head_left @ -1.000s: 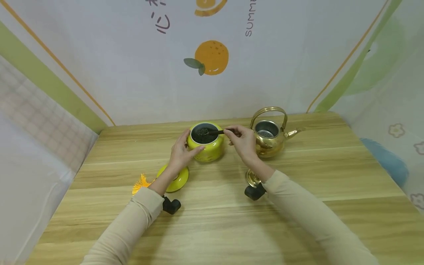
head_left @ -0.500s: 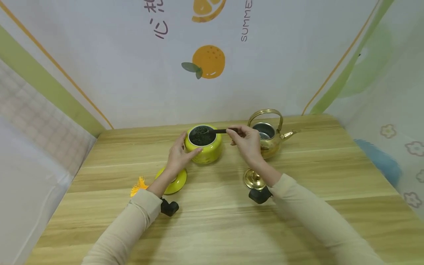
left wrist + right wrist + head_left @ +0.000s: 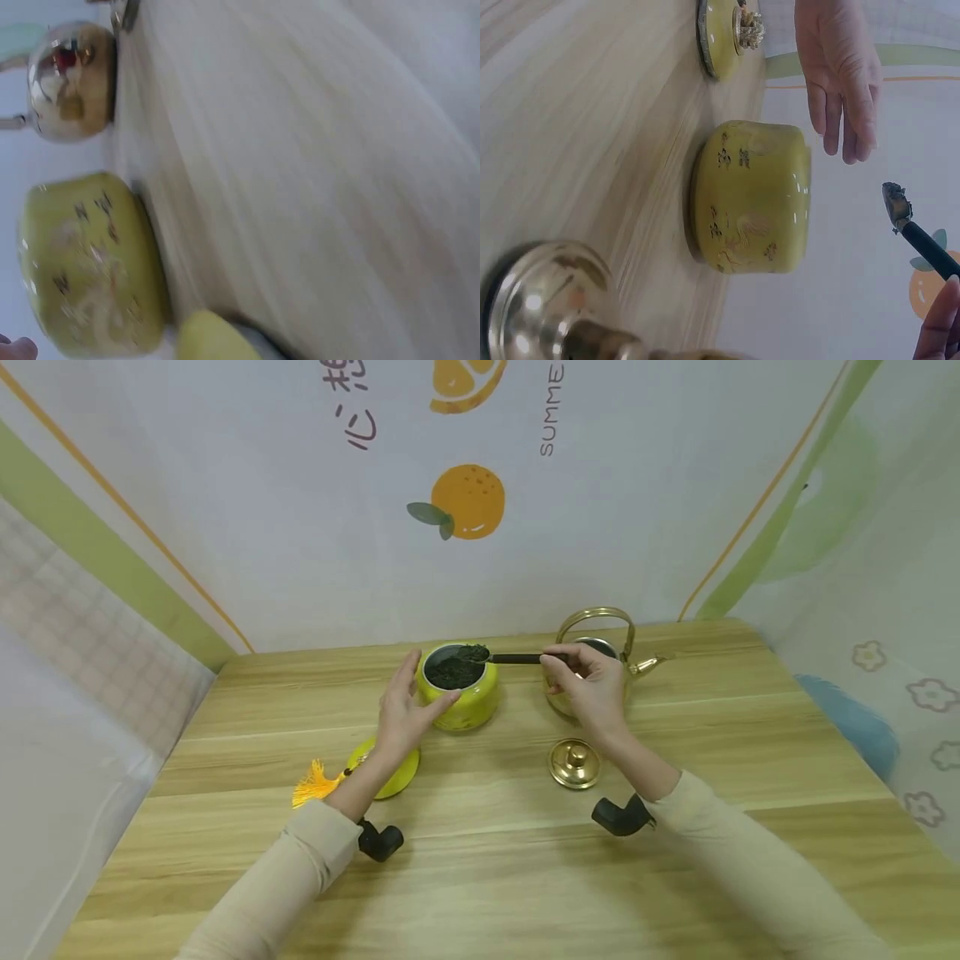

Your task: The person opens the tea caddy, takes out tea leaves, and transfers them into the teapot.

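My right hand [image 3: 596,685] pinches the dark handle of a small spoon [image 3: 517,658], whose bowl carries a heap of dark tea leaves. The spoon's bowl is above the right part of the rim of a yellow jar [image 3: 468,714]. More tea leaves [image 3: 453,675] lie inside the jar. Beside the jar's left side is my left hand [image 3: 401,710], fingers extended; in the right wrist view it appears raised and apart from the jar. A gold teapot [image 3: 75,90] with an arched handle stands uncovered to the right, partly hidden by my right hand.
The teapot's gold lid [image 3: 574,763] lies on the wooden table [image 3: 480,877] in front of it. A yellow lid [image 3: 401,777] with an orange tassel [image 3: 315,783] lies under my left forearm. A printed cloth [image 3: 637,527] hangs behind the table.
The spoon has come up out of the jar with tea leaves in it and moved right with my right hand, toward the teapot. My left hand's fingers have straightened and eased off the jar.
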The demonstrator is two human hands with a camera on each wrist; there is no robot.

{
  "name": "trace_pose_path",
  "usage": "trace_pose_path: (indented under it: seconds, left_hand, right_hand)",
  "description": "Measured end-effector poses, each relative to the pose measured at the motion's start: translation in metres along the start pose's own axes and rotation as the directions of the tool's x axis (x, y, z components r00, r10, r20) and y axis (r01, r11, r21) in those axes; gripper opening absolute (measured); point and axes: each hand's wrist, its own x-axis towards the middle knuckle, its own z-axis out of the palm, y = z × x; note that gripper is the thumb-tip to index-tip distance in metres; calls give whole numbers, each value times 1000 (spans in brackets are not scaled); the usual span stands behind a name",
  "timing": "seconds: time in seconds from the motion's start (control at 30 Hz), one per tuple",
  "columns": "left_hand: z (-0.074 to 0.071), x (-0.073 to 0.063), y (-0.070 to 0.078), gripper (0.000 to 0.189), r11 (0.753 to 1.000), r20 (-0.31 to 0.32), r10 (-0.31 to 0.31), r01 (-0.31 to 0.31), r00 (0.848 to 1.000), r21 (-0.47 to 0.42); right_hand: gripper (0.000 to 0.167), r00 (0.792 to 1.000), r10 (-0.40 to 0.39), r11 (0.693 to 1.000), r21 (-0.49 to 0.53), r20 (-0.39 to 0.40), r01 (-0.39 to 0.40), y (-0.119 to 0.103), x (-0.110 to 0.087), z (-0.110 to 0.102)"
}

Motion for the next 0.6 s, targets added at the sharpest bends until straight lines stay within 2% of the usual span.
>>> trace_pose_path:
  seconds: [0.17, 0.37, 0.47, 0.6]
  left_hand:
    - [11, -3, 14, 84, 996, 37, 47, -44, 998, -77]
    - [28, -5, 29, 85, 987, 124, 36, -15, 992, -163]
    - [38, -6, 34, 85, 984, 165, 32, -2, 986, -177]
    - [52, -5, 40, 84, 985, 204, 54, -19, 977, -173]
  right_hand:
    - [17, 1000, -15, 1000, -5, -10, 15, 5, -2, -20]
    - [20, 996, -42, 998, -42, -72, 39, 19, -3, -47]
    - [19, 992, -75, 996, -62, -101, 69, 19, -5, -59]
    - [17, 987, -90, 996, -40, -131, 85, 18, -7, -74]
